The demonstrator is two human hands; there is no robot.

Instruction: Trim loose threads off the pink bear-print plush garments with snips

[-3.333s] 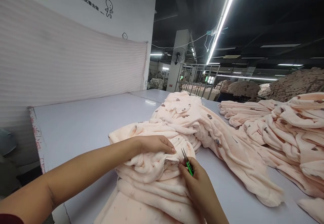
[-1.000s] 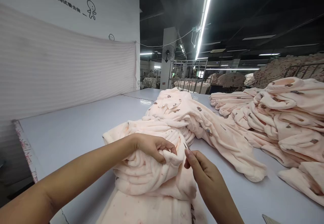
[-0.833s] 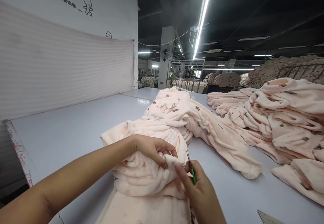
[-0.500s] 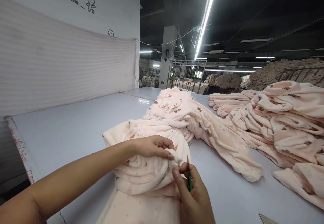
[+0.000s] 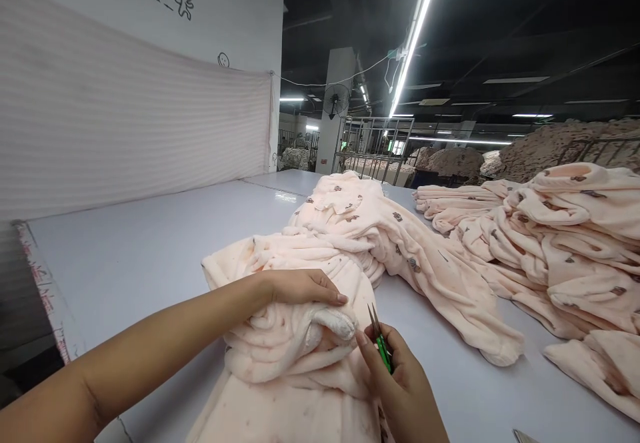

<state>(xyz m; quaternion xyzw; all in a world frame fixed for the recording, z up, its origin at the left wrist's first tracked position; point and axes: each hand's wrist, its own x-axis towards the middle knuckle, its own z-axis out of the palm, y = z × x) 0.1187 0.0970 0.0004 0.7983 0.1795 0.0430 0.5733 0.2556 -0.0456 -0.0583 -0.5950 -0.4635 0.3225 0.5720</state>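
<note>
A pale pink fleece garment (image 5: 280, 356) with small dark prints lies bunched on the table in front of me. My left hand (image 5: 307, 287) is closed on a fold of it, thumb and fingers pressed together near the top of the bunch. Just below those fingers a whitish rolled edge of the cloth sticks out. My right hand (image 5: 400, 369) holds green-handled thread snips (image 5: 383, 348), their pointed blades slightly apart and tilted up beside the cloth. The right thumb tip is close to the rolled edge; whether it touches is unclear.
More pink printed garments (image 5: 565, 249) are heaped on the right of the pale table (image 5: 150, 269). A striped cloth sheet (image 5: 140, 109) hangs along the left wall. Metal racks (image 5: 375, 146) and large fabric piles (image 5: 555, 146) stand behind. Some flat item (image 5: 523, 436) shows at the bottom edge.
My right hand has shifted slightly right and down with the snips, whose two blades now show apart. The rolled cloth edge has come into view below my left fingers.
</note>
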